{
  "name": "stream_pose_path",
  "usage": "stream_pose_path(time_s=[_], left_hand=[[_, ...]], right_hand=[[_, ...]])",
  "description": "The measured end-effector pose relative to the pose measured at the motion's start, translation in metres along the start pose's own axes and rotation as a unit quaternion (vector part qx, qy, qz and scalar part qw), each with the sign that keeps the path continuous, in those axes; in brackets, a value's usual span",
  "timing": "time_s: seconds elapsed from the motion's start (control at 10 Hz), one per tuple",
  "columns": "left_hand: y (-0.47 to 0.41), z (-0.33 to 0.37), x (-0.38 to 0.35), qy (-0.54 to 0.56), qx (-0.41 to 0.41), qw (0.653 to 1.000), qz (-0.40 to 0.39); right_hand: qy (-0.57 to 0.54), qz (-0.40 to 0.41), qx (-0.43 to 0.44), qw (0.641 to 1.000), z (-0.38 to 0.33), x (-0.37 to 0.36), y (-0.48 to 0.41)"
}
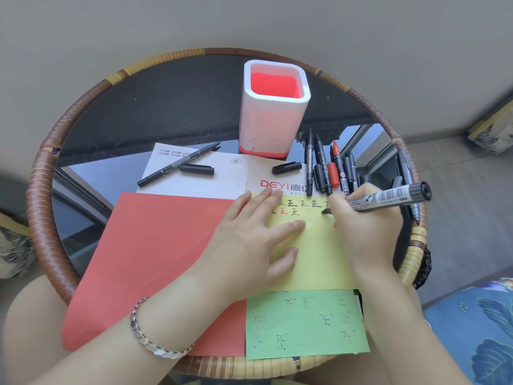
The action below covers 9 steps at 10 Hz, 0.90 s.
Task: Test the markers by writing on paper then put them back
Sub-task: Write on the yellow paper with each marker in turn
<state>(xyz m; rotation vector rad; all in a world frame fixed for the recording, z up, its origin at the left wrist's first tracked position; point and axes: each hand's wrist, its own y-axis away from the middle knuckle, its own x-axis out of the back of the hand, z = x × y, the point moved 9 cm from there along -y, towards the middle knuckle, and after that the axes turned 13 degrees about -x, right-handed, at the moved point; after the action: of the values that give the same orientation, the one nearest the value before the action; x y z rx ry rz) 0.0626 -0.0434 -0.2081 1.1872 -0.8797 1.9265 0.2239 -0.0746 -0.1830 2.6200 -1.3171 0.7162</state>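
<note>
The right hand (366,223) grips a thick marker (388,197), tip on the yellow paper (313,262) at its 1 o'clock corner. The left hand (249,240) lies open, flat on that paper. Loose markers (327,168) (caps nearby) lie at 12 o'clock, beside the holder (273,112).

right hand (366,226) presses a thick marker (388,197) tip onto yellow paper (313,262) near the table's (55,218) right edge; left hand (249,240) lies flat on it.

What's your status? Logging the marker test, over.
Left hand flat on yellow paper. Right hand writing with thick marker. Holder empty, nothing blocking.
</note>
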Motion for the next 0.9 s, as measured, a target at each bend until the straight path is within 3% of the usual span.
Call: stream_pose_path(time_s=[0.4, 0.6, 0.7, 0.8, 0.9], left_hand=[[0.001, 0.000, 0.000, -0.002, 0.002, 1.000, -0.002], [0.000, -0.001, 0.000, -0.004, 0.003, 1.000, 0.000], [0.001, 0.000, 0.000, -0.006, 0.002, 1.000, -0.001], [0.001, 0.000, 0.000, -0.005, 0.003, 1.000, -0.001], [0.002, 0.000, 0.000, -0.003, 0.004, 1.000, -0.003]], right_hand=[[0.004, -0.007, -0.031, 0.999, 0.011, 0.006, -0.004], [0.005, 0.056, 0.047, 0.997, -0.006, 0.016, 0.004], [-0.040, -0.010, 0.100, 0.994, -0.016, 0.013, 0.008], [-0.018, -0.081, 0.136, 0.987, -0.016, 0.010, 0.010], [0.074, -0.115, 0.198, 0.971, -0.017, 0.016, 0.010]])
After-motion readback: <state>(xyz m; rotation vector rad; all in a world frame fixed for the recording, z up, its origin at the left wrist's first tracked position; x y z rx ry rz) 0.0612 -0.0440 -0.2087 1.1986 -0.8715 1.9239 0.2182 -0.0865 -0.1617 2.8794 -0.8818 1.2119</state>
